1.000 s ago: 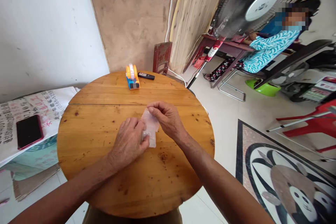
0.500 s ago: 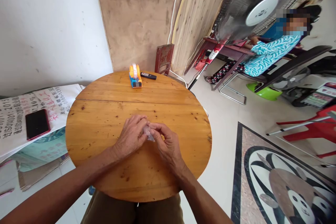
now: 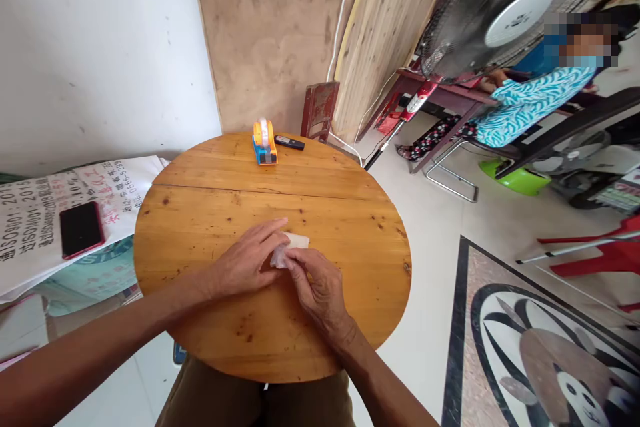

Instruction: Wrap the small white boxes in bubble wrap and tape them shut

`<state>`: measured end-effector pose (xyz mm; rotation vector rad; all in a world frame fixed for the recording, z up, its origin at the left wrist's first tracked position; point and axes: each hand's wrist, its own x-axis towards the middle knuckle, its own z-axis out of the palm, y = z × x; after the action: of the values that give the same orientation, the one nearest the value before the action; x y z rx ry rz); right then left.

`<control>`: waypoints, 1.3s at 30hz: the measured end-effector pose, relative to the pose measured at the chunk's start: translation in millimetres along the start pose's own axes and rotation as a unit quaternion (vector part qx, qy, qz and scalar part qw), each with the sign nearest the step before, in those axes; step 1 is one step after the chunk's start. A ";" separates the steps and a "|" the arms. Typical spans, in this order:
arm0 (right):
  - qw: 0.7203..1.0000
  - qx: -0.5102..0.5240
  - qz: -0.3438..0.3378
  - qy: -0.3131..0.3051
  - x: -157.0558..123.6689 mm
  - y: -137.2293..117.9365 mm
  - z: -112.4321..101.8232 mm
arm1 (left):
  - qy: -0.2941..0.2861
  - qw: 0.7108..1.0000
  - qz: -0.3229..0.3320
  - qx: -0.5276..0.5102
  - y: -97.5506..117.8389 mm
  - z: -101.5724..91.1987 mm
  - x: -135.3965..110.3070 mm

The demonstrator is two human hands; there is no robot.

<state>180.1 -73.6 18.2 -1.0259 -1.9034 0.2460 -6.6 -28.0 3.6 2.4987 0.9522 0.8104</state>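
Note:
A small crumpled piece of whitish, see-through plastic (image 3: 280, 258) is between my hands, over the middle of the round wooden table (image 3: 210, 227). A flat pale part of it sticks out behind my right fingertips. My right hand (image 3: 320, 283) pinches this plastic between thumb and fingers. Just to its left, my left hand (image 3: 247, 260) has its fingers apart, with the fingertips beside the plastic. Whether they touch it I cannot tell. Toward the table's far edge stands an orange and blue tape dispenser (image 3: 264, 142) with a roll of clear tape, next to a small black device (image 3: 289, 142).
At the left, a phone (image 3: 81, 229) with a red edge lies on printed white sacking (image 3: 30, 213). Behind the table are a wooden chair (image 3: 320, 109) and a standing fan (image 3: 515, 17). A person (image 3: 535, 107) sits at another table on the right, near a red stool (image 3: 600, 247).
My left fingers have come off the plastic and spread open. A flat pale part of it now shows behind my right hand. The view has shifted slightly.

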 end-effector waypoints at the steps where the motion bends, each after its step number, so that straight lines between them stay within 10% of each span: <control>1: 1.000 -0.003 -0.007 0.005 -0.6 0.6 0.2 | 0.009 1.000 0.008 -0.003 -1.4 4.2 1.3; 10: 0.988 0.107 0.108 -0.023 26.1 8.3 -10.2 | 0.074 0.982 -0.110 -0.138 8.1 11.6 21.8; 18: 0.886 0.335 0.312 -0.071 94.5 63.5 6.0 | -0.069 0.832 -0.392 -0.387 -3.5 -7.6 67.2; 31: 0.847 0.386 0.291 -0.223 87.1 74.9 -20.3 | -0.072 0.826 -0.385 -0.405 -16.4 -7.8 67.4; 39: 0.900 0.291 0.202 -0.254 76.0 73.8 -18.0 | -0.068 0.829 -0.374 -0.410 -20.3 -11.8 62.6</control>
<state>218.7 25.1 36.4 -0.9760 -1.8411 1.3545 14.4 31.0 26.9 1.2651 1.0935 0.5714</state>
